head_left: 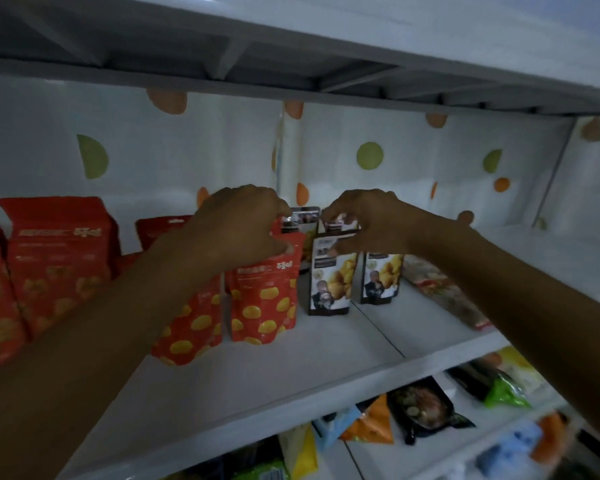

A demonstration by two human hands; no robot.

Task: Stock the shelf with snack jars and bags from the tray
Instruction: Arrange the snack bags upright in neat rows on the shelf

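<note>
Hands busy mid-frame: left hand grips the red yellow-spotted foil pouch, right hand pinches the dark picture-printed pouch, both on the white metal shelf; several stocked, tray unseen

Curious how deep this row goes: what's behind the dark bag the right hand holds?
A second dark bag shows only its top; the rest is hidden by the front bag and the red bag.
</note>
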